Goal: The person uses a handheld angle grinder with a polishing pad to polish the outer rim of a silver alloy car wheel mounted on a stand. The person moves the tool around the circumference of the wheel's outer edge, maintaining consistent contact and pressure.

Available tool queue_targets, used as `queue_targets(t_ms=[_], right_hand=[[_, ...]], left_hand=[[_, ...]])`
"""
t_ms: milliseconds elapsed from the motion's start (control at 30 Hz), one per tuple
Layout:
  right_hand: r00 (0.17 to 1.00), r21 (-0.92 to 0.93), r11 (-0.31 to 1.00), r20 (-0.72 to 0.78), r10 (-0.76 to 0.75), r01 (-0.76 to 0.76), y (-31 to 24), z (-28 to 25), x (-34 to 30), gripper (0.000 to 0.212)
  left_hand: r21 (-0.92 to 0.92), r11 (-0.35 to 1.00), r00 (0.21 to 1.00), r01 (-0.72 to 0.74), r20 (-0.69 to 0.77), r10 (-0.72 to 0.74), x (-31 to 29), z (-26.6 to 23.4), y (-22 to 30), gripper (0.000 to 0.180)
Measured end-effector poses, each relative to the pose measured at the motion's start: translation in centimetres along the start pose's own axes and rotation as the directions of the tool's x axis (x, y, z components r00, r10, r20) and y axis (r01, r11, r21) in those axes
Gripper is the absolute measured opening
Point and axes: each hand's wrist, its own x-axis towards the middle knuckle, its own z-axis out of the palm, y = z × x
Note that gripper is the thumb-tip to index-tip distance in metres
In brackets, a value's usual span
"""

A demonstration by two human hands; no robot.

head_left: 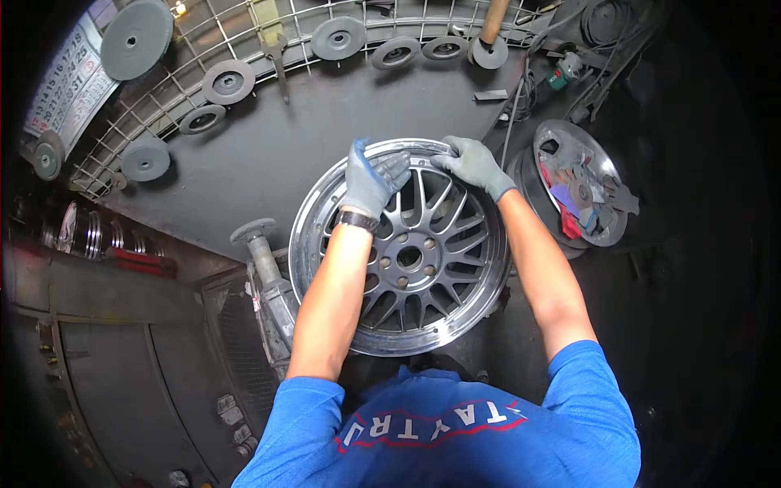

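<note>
A silver multi-spoke wheel rim (408, 259) with a polished outer lip and grey spokes is in front of me, at the near edge of the dark bench. My left hand (373, 180), in a grey and blue glove, lies at the rim's far upper left. Its fingers stretch flat across the inner side of the lip, and the thumb is apart from them. At the far upper right, my right hand (474, 165), also gloved, has its fingers curled over the lip. A dark band (358, 220) circles my left wrist.
Several grinding discs (338, 38) hang on a wire mesh (203, 57) behind the dark bench (244, 171). To the right, an upturned wheel (606, 163) holds gloves and scraps; a green grinder (563, 71) sits beyond. A flanged metal tool (264, 260) stands left of the rim.
</note>
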Motion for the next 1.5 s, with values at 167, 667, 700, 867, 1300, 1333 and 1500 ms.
queue_targets(t_ms=[167,667,700,867,1300,1333,1500], right_hand=[[0.988,-0.033,0.994,-0.12,0.097,-0.102,4.8,-0.2,-4.6,0.046],[0.483,0.452,0.636,-0.417,0.77,-0.625,7.1,18.4,-29.1,0.044],[0.499,0.431,0.66,-0.435,0.75,-0.615,7.3,19.2,-29.7,0.047],[0.531,0.355,0.769,-0.568,0.629,-0.532,7.5,21.0,-31.4,0.042],[0.712,0.814,0.325,0.147,0.686,-0.482,11.6,15.4,-41.9,0.052],[0.675,0.825,0.288,0.146,0.723,-0.487,12.5,15.4,-44.1,0.052],[0.412,0.778,0.01,0.322,0.853,-0.629,19.6,19.0,-59.5,0.041]], left_hand=[[0.221,0.959,0.973,-0.179,0.181,0.14,-5.7,-4.9,0.8,0.067],[0.989,0.035,0.634,-0.147,0.067,0.77,-16.2,-21.8,-3.7,0.052],[0.991,0.027,0.624,-0.129,0.06,0.779,-16.3,-22.0,-4.2,0.052],[0.999,-0.028,0.56,-0.045,0.048,0.827,-15.7,-22.5,-5.7,0.05],[0.961,-0.135,0.366,0.242,0.039,0.93,-17.4,-24.0,-11.1,0.075],[0.951,-0.059,0.367,0.304,-0.06,0.928,-18.1,-23.5,-12.3,0.076],[0.903,0.093,0.367,0.42,-0.263,0.892,-17.5,-25.1,-20.3,0.082]])
